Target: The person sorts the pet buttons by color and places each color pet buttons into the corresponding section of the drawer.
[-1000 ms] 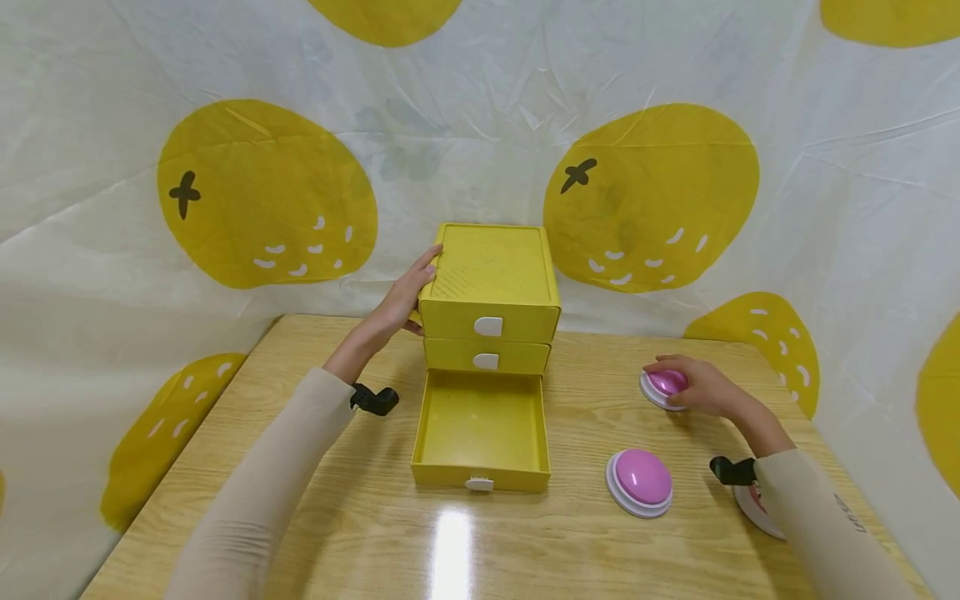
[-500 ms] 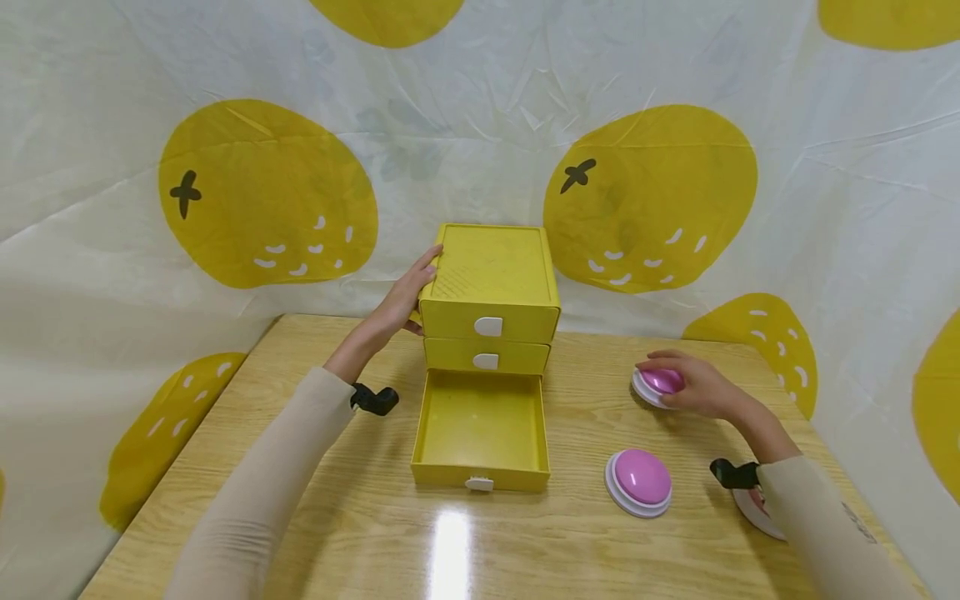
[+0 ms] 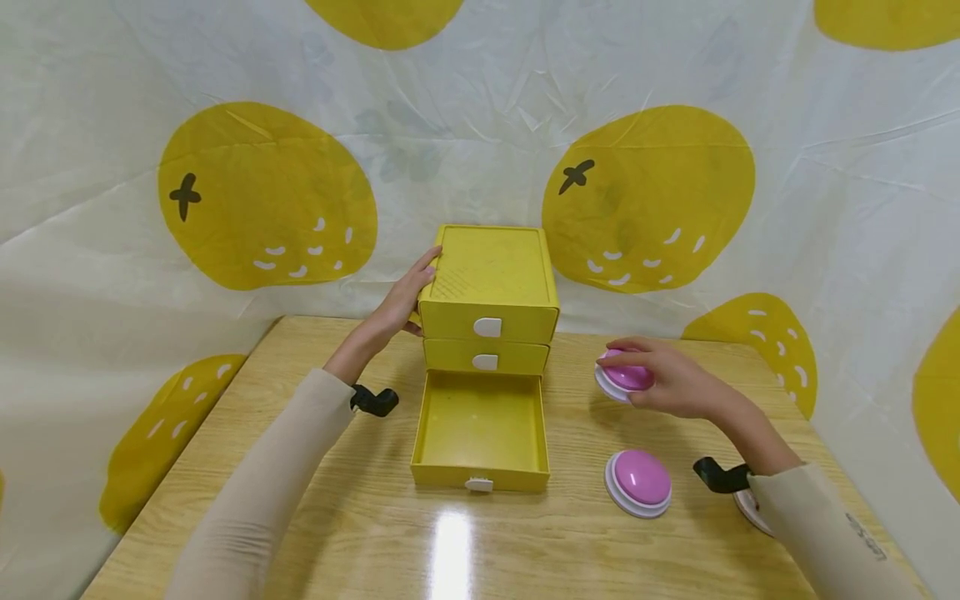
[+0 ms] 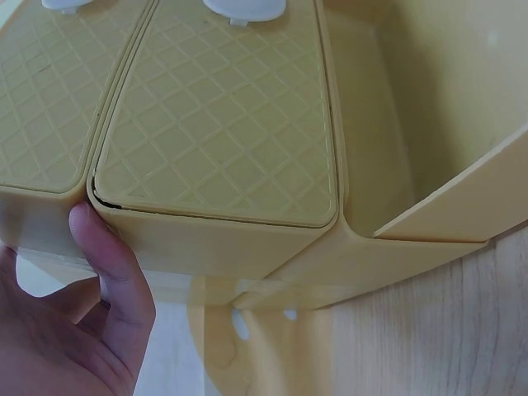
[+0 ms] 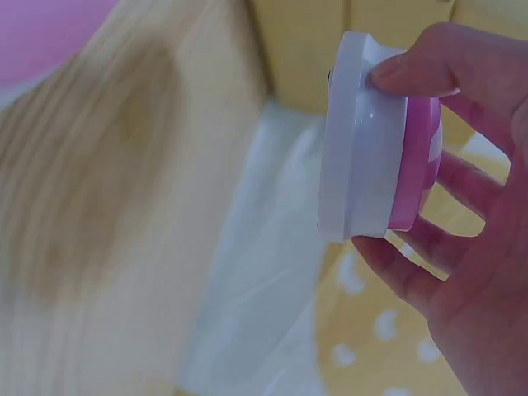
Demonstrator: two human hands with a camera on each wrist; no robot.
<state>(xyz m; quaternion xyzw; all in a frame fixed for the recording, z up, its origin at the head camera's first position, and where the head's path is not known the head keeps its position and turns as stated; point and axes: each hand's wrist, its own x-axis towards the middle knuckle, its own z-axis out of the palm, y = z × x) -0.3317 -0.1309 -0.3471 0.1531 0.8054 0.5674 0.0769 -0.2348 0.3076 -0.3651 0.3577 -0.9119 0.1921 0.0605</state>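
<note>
A yellow drawer cabinet (image 3: pixel 495 267) stands at the back middle of the table, its bottom drawer (image 3: pixel 480 417) pulled out and bare inside. Against the cabinet's left side rests my left hand (image 3: pixel 393 304); in the left wrist view its thumb (image 4: pixel 115 264) touches the side near the front edge. My right hand (image 3: pixel 678 379) holds a pink buzzer button (image 3: pixel 628 377) above the table, right of the cabinet. Seen from the right wrist, the thumb and fingers grip the white base (image 5: pixel 355 157) of this button at its rim, with the pink dome facing the palm.
Another pink buzzer button (image 3: pixel 642 479) sits on the wooden table (image 3: pixel 352 508), right of the open drawer. A further round white-rimmed thing (image 3: pixel 750 510) is mostly hidden by my right sleeve. Behind the table hangs a white curtain (image 3: pixel 465 125) with yellow fruit prints.
My right hand has lifted the buzzer button and carried it left toward the cabinet. My left hand, the drawer and the other button have stayed put.
</note>
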